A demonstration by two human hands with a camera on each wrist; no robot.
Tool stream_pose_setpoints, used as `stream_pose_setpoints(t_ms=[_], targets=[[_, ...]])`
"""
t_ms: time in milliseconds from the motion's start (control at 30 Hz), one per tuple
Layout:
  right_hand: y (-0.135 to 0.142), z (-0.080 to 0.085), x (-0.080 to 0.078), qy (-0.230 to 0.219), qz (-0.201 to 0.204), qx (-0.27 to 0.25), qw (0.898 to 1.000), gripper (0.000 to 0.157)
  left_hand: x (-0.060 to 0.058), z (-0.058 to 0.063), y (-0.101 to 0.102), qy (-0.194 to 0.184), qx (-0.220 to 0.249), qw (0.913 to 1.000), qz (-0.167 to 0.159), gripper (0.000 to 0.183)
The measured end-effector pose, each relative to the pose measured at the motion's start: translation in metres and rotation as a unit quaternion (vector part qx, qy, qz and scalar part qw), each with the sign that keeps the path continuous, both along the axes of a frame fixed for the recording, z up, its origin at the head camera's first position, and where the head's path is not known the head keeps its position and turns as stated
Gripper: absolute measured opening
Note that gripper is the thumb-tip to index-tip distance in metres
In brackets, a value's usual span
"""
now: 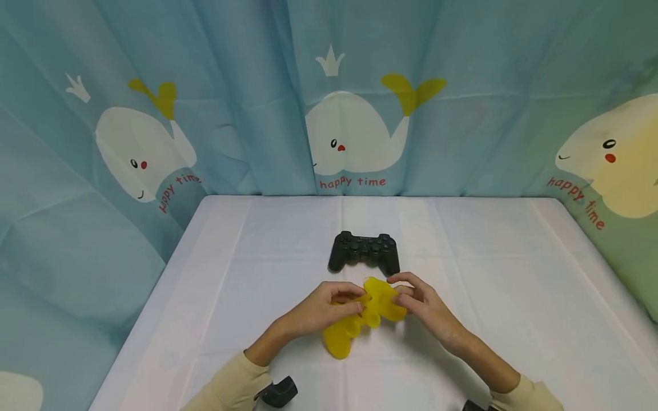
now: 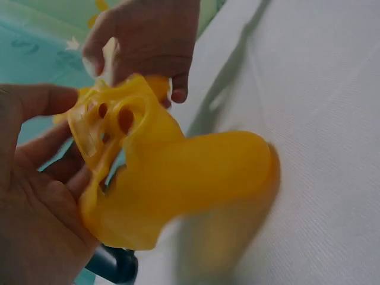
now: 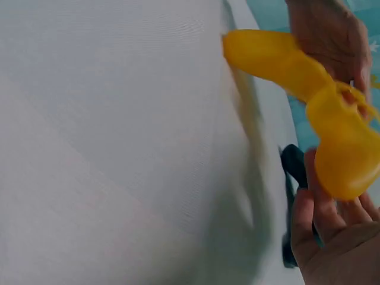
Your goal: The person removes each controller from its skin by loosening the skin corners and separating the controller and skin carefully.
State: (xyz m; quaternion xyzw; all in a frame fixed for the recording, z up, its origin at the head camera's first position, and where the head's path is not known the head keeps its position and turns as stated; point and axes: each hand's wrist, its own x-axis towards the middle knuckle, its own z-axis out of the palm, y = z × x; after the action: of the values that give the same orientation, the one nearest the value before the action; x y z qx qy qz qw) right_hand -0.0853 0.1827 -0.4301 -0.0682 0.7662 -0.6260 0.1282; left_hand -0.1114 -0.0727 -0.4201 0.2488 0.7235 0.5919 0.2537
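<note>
A yellow silicone game controller cover (image 1: 381, 302) is held above the white table between both hands. Its button holes show in the left wrist view on the limp cover (image 2: 196, 169), and one grip sleeve hangs down near the cloth. My left hand (image 1: 329, 308) pinches the cover near its middle, thumb in front. At the other end, my right hand (image 1: 432, 314) holds the right grip sleeve with curled fingers. The right wrist view shows the cover's rounded back (image 3: 347, 160) against the right fingers. Just beyond the hands lies a black game controller (image 1: 364, 250), bare, face up.
A white cloth covers the table (image 1: 257, 245). Behind it and along the sides hangs a blue curtain (image 1: 247, 114) printed with whales. Black camera mounts (image 1: 277, 392) sit on the wrists.
</note>
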Motion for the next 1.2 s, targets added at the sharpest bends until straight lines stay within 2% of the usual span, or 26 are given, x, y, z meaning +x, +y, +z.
stream_pose_setpoints(t_ms=[100, 167, 267, 333, 400, 467, 533, 633, 800, 967, 1100, 1200], targets=[[0.001, 0.002, -0.002, -0.004, -0.001, 0.02, 1.0, 0.035, 0.0, -0.002, -0.001, 0.031, -0.038, 0.9985, 0.026, 0.033], [0.001, 0.0, -0.003, -0.01, -0.011, 0.041, 0.999, 0.031, 0.002, -0.004, -0.003, 0.067, -0.079, 0.9926, 0.063, 0.032], [0.003, -0.003, -0.003, -0.028, -0.019, 0.083, 0.996, 0.028, 0.007, -0.007, -0.009, 0.118, -0.173, 0.9687, 0.133, 0.031], [0.005, -0.006, -0.003, -0.038, -0.018, 0.116, 0.992, 0.026, 0.012, -0.007, -0.013, 0.13, -0.237, 0.9492, 0.16, 0.032], [0.007, -0.007, -0.003, -0.04, -0.021, 0.143, 0.989, 0.026, 0.017, -0.007, -0.017, 0.125, -0.28, 0.9381, 0.162, 0.035], [0.008, -0.008, -0.003, -0.03, -0.028, 0.17, 0.985, 0.028, 0.023, -0.007, -0.018, 0.112, -0.302, 0.9351, 0.149, 0.039], [0.008, -0.007, -0.004, -0.013, -0.036, 0.186, 0.982, 0.03, 0.028, -0.008, -0.018, 0.104, -0.311, 0.9353, 0.133, 0.041], [0.007, -0.007, -0.006, 0.008, -0.036, 0.194, 0.98, 0.03, 0.033, -0.01, -0.016, 0.098, -0.299, 0.9403, 0.13, 0.037], [0.011, -0.009, -0.009, 0.018, -0.031, 0.188, 0.982, 0.019, 0.034, -0.013, -0.01, 0.076, -0.237, 0.9581, 0.141, 0.024], [0.025, -0.008, -0.007, 0.03, -0.057, 0.166, 0.984, 0.022, 0.03, -0.011, 0.002, 0.046, -0.153, 0.9735, 0.163, 0.021], [0.05, -0.001, -0.005, 0.059, -0.088, 0.156, 0.982, 0.027, 0.023, -0.005, 0.023, 0.028, -0.106, 0.9774, 0.181, 0.023], [0.074, 0.006, -0.007, 0.085, -0.117, 0.17, 0.975, 0.031, 0.011, 0.0, 0.046, -0.001, -0.077, 0.9805, 0.181, 0.026]])
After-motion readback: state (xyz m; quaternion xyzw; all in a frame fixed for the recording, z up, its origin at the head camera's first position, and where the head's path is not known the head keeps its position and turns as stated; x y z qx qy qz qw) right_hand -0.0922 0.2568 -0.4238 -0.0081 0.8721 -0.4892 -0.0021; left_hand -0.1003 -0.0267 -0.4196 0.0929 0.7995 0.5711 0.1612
